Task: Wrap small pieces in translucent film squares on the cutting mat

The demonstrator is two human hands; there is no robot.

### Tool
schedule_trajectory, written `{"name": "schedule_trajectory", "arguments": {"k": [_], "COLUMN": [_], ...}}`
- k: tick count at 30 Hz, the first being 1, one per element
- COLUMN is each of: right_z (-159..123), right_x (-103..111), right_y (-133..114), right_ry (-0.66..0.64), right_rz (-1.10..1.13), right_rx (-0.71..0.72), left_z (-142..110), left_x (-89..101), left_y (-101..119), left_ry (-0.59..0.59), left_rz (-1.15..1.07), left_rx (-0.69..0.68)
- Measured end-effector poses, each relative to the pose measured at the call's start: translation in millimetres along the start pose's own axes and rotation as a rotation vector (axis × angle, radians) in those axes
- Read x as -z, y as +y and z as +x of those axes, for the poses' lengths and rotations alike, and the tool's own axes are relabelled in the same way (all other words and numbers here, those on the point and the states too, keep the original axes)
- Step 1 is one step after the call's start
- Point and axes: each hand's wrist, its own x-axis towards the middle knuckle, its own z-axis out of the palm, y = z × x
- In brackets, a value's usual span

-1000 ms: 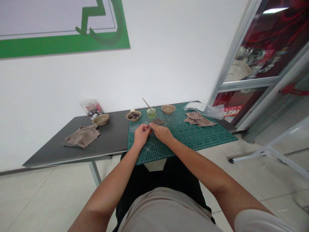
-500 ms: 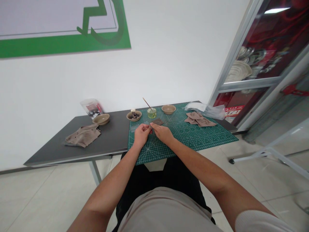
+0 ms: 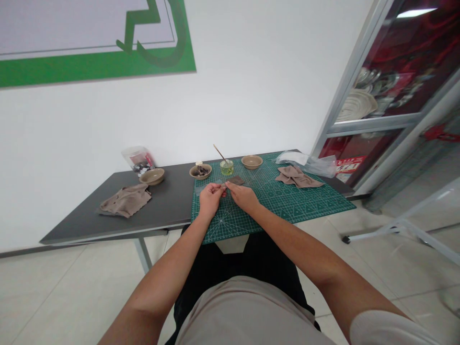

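Observation:
Over the green cutting mat [image 3: 287, 199] my left hand [image 3: 211, 194] and my right hand [image 3: 241, 194] meet with fingertips almost together. Both are closed in a pinch; what sits between the fingers is too small to make out. Just beyond my right fingers lies a flat brownish piece [image 3: 236, 180]. A clear strip [image 3: 201, 189] shows beside my left hand. Behind the hands stands a glass jar [image 3: 226, 167] of greenish liquid with a thin stick [image 3: 218, 152] leaning in it. A brown bowl [image 3: 200, 171] of dark pieces is to its left.
Another brown bowl [image 3: 252, 162] stands right of the jar, with a crumpled brown cloth [image 3: 298, 177] and clear plastic bag [image 3: 316, 164] farther right. On the left of the dark table [image 3: 172, 201] are a bowl [image 3: 152, 177], a cloth [image 3: 125, 201] and a clear container [image 3: 138, 160].
My fingertips have parted slightly, the right ones shifting a little to the right. The whole view has moved a touch; the things on the table stay in place.

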Motion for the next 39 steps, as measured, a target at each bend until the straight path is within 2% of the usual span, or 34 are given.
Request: {"name": "schedule_trajectory", "arguments": {"k": [4, 9, 15, 27, 33, 39], "right_z": [0.5, 0.3, -1.7, 1.4, 1.6, 2.8], "right_x": [2.6, 1.5, -3.5, -0.2, -1.3, 4.6], "right_y": [-0.7, -0.6, -1.3, -2.1, -3.9, -5.7], "right_ry": [0.011, 0.031, -0.073, -0.028, -0.079, -0.067], "right_rz": [0.003, -0.011, -0.036, -0.026, -0.057, -0.034], "right_rx": [-0.018, -0.076, 0.062, 0.009, 0.071, 0.004], "left_z": [0.9, 1.3, 1.5, 2.0, 1.6, 2.5], "left_x": [-1.1, -1.5, 0.9, -0.7, 0.7, 0.1], "left_y": [-0.9, -0.1, -2.5, -2.8, -0.4, -4.2], "left_ry": [0.010, -0.013, -0.063, -0.015, -0.046, -0.002], "left_rz": [-0.035, 0.032, 0.162, 0.007, 0.238, 0.091], "left_rx": [-0.002, 0.031, 0.008, 0.035, -0.015, -0.003]}}
